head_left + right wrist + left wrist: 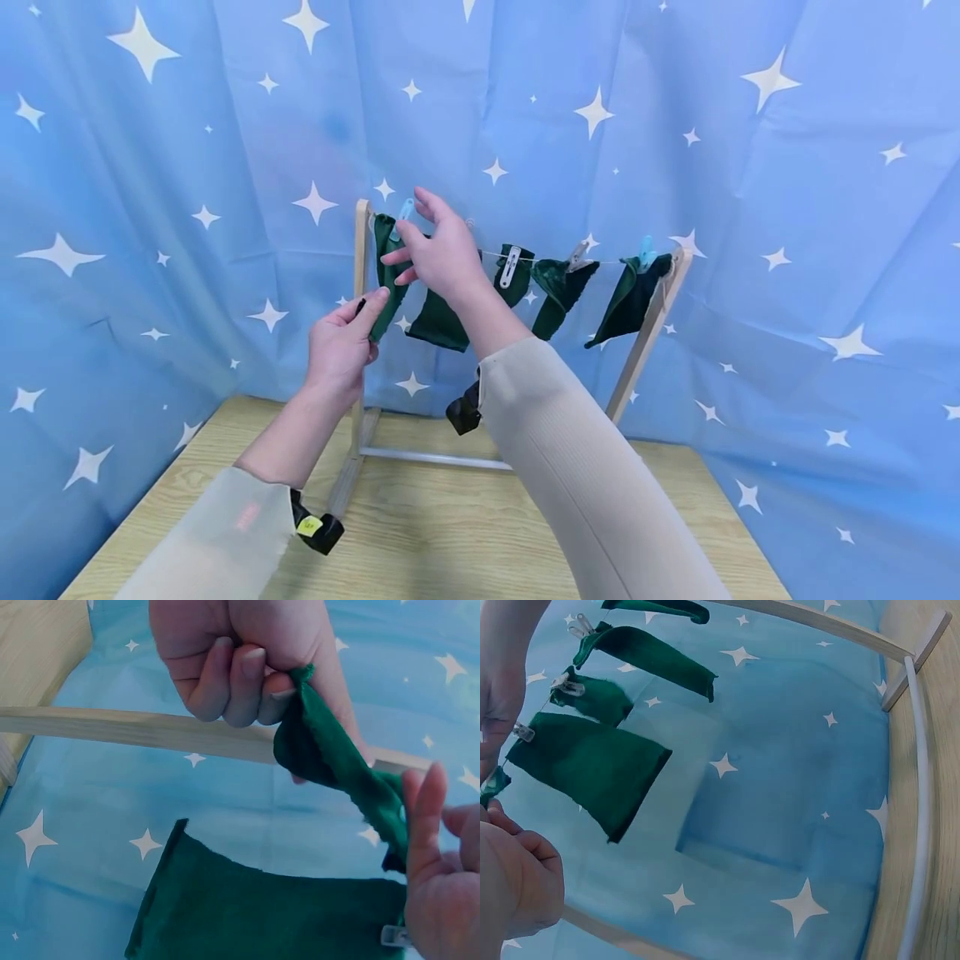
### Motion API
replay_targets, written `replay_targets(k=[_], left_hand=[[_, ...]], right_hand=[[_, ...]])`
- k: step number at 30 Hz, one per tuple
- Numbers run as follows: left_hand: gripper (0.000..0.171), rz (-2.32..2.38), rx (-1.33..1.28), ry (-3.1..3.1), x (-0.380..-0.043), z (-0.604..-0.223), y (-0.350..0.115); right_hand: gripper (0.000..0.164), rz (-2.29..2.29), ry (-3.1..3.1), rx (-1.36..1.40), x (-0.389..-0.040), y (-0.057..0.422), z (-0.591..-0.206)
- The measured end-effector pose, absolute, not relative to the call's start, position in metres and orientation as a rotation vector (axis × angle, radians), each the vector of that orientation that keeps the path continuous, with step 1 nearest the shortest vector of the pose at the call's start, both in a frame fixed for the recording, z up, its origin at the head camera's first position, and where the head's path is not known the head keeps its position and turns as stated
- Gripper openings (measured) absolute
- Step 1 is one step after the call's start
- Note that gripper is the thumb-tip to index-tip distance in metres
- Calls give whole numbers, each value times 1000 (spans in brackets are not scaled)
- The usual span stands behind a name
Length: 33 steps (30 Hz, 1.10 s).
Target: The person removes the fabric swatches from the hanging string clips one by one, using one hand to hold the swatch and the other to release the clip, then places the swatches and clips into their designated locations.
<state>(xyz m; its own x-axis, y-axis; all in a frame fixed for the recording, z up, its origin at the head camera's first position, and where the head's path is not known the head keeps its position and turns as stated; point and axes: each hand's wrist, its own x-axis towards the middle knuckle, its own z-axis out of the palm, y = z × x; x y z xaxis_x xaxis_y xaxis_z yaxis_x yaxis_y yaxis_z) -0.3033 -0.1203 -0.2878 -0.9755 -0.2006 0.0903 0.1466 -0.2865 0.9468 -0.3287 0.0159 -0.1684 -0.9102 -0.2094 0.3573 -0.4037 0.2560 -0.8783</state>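
The leftmost green cloth (383, 236) hangs from a line near the left post, with a light-blue clothespin (406, 208) at its top. My left hand (337, 343) pinches the cloth's lower edge between thumb and curled fingers; in the right wrist view a folded corner of this cloth (334, 746) comes out of that grip. Higher up, my right hand (448, 254) is beside the clothespin, fingers extended and spread, thumb and forefinger apart around it. Just right of this cloth hangs a wider green cloth (438, 323), its top partly behind the right hand.
Farther right, more green cloths (558, 287) hang from the line by a white clothespin (510, 267), a grey clothespin (579, 257) and another blue clothespin (647, 252). A wooden frame (633, 371) with a pale lower bar (435, 457) stands on the table (450, 533), before a starry blue curtain (675, 50).
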Motion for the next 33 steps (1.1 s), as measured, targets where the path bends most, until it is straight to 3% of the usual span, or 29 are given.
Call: replay_targets(k=[6,13,16,19,26,33], left_hand=[[63,-2351,-5,-1756,-306,-287,-119],[33,-2304,-2,-1601,-306,-284,-116],[27,-2177,-14,-1565,-303,-285,-115],[28,-2008,-55,-1534,-300,-285,-113],[31,-1702,-124,-1483,-297,-285,-108],[21,-1756,-178,-1410,-300,-284,-107]], right_hand=[[48,1737,-2307,631,-329,19,-169],[27,1716,-2289,634,-324,16,-169],[22,1675,-2297,612,-323,16,-169],[22,1650,-2275,606,-323,17,-170],[46,1711,-2217,598,-325,23,-170],[42,1671,-2241,576,-324,27,-172]])
